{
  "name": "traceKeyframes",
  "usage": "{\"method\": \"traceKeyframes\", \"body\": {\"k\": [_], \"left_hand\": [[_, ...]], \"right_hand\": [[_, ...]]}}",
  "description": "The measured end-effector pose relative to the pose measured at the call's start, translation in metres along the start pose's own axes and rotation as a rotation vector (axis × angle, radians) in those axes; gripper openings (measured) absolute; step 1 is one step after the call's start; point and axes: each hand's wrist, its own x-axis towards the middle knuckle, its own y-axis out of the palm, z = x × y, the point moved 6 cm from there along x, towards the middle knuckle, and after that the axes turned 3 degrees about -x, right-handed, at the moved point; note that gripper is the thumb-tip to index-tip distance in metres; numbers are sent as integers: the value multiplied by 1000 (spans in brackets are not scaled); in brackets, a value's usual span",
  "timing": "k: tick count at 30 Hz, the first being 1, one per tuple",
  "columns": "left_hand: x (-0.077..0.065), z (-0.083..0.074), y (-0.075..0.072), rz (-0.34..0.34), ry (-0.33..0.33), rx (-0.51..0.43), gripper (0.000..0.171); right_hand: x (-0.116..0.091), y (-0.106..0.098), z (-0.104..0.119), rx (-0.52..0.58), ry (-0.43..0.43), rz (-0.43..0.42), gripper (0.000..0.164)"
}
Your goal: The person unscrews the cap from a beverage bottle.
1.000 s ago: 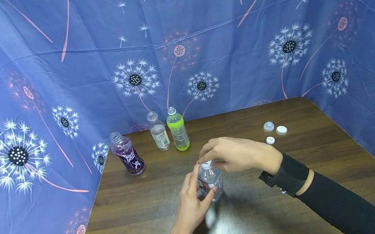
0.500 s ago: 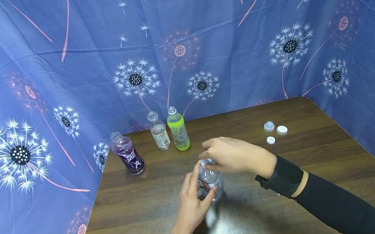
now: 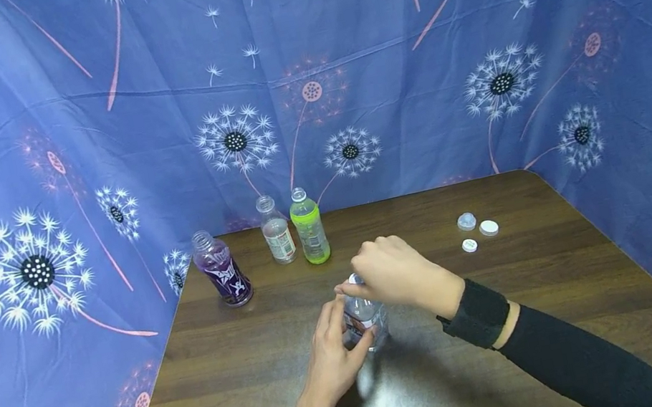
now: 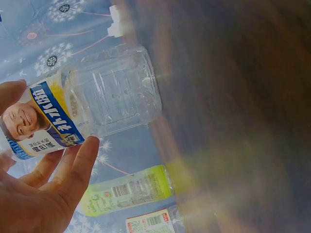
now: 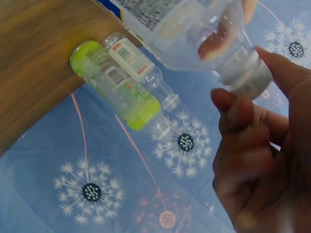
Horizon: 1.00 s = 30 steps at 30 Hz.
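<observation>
A clear plastic bottle [image 3: 361,313] with a printed label stands upright on the wooden table, near its middle. My left hand [image 3: 330,363] grips it round the label from the left; in the left wrist view the thumb and fingers lie on either side of the bottle [image 4: 114,90]. At its mouth sits a white bottle cap [image 5: 256,83], which my right hand [image 3: 397,271] pinches between thumb and fingers in the right wrist view. From the head view the right hand's thumb points left and the hand partly covers the cap.
Behind stand three uncapped bottles: a purple one [image 3: 223,269], a clear one [image 3: 277,234] and a green one [image 3: 310,229]. To the right lie three loose caps: a translucent one [image 3: 467,221] and two white caps [image 3: 489,228]. A blue dandelion-print cloth [image 3: 399,96] hangs round the table [image 3: 257,405].
My right hand has turned about the bottle's cap, its wrist shifting a little left and its thumb swinging out to the left. The left hand stays on the bottle.
</observation>
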Motion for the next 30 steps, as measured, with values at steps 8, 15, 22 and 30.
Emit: {"method": "traceKeyframes", "body": {"k": [8,15,22,30], "left_hand": [[-1,1,1,3,6,2,76],[0,2,0,9,-21,-38,82],[0,3,-1,11,-10,-28,82],[0,3,0,16,-21,-5,82]], "right_hand": [[-4,-8,-6,29,23,-89,52],[-7,-15,-6,217,-218,-10,38],[-12,-13,-1,295,-365,94,38],[-10,-13,1,318,-374,105,35]]}}
